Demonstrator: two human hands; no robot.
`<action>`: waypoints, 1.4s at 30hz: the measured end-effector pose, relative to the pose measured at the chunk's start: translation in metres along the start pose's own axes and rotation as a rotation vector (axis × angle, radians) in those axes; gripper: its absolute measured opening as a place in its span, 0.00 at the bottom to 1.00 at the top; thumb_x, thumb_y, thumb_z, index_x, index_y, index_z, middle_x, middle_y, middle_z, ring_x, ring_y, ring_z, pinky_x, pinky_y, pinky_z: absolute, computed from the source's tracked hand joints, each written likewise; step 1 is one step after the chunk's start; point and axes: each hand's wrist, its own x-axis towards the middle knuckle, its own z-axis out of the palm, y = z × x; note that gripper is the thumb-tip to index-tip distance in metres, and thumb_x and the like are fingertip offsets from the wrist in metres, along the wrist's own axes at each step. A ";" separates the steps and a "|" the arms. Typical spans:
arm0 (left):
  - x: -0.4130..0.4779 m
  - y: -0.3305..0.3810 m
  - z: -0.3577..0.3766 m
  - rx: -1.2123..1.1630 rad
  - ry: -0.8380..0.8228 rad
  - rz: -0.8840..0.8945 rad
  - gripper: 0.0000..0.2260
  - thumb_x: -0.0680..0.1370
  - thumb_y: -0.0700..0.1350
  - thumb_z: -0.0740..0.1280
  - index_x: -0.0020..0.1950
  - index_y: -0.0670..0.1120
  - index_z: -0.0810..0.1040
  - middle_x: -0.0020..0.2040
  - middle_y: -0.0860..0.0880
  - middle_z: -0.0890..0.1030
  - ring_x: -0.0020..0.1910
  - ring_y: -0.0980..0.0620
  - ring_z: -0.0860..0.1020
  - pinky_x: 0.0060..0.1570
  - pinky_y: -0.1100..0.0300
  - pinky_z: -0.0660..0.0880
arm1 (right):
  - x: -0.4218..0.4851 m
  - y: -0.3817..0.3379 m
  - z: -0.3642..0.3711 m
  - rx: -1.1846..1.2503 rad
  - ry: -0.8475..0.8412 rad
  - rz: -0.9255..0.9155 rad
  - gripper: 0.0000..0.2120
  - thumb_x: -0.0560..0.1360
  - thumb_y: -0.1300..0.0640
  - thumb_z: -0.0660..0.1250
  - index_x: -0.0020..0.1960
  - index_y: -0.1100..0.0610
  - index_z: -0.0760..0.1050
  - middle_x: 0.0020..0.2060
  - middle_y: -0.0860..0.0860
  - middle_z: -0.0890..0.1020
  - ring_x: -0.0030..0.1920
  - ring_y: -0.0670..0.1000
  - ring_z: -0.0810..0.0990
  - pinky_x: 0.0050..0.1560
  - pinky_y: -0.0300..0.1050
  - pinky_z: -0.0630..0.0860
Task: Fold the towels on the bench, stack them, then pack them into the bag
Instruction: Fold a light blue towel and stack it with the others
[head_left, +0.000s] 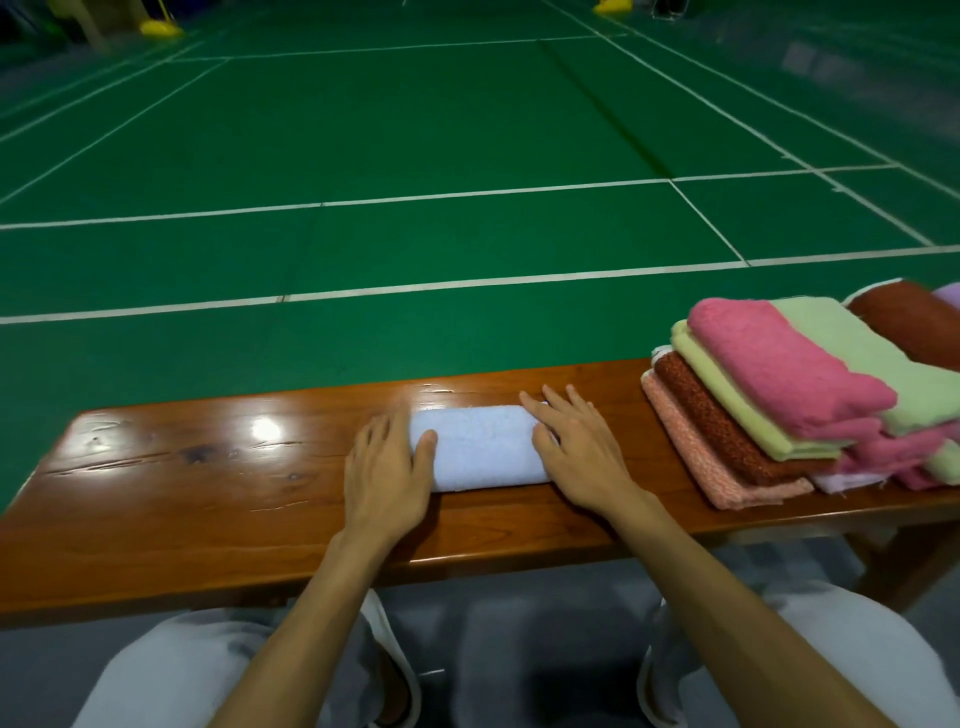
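Pressing flat at mid-desk (208, 493) on the folded blue towel (480, 447): left hand (387, 473) against its left end, thumb on the cloth, fingers straight; right hand (576, 452) over its right end, fingers spread, gripping nothing. Further right on the desk, apart, a stack (779, 395) of folded towels, pink on top. Beyond, green floor (415, 156).

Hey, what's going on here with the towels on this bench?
A person sits at a wooden bench beside a green sports court, folding towels. Both hands lie flat at the ends of a folded light blue towel: the left hand at its left end with the thumb on it, the right hand pressing its right end. A pile of towels in pink, green, rust and peach sits at the bench's right end. No bag is in view.
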 end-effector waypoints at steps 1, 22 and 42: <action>0.000 0.000 -0.004 -0.009 0.042 -0.066 0.31 0.83 0.65 0.51 0.72 0.43 0.73 0.70 0.40 0.75 0.69 0.39 0.70 0.66 0.42 0.70 | 0.000 -0.001 -0.004 0.084 0.047 0.017 0.27 0.81 0.46 0.53 0.79 0.48 0.66 0.77 0.52 0.69 0.79 0.55 0.62 0.79 0.54 0.58; 0.020 0.039 -0.004 -1.045 -0.032 -0.443 0.17 0.71 0.43 0.78 0.56 0.44 0.79 0.53 0.43 0.85 0.53 0.40 0.84 0.52 0.44 0.83 | -0.004 -0.021 -0.019 0.754 0.161 0.298 0.16 0.75 0.59 0.72 0.58 0.52 0.68 0.49 0.51 0.77 0.48 0.51 0.77 0.41 0.42 0.71; 0.075 0.208 -0.019 -1.136 -0.177 -0.125 0.20 0.75 0.39 0.76 0.65 0.42 0.76 0.53 0.44 0.84 0.40 0.52 0.84 0.34 0.60 0.79 | -0.043 0.020 -0.148 0.900 0.709 0.147 0.04 0.75 0.62 0.74 0.48 0.55 0.84 0.42 0.47 0.86 0.44 0.45 0.83 0.43 0.42 0.80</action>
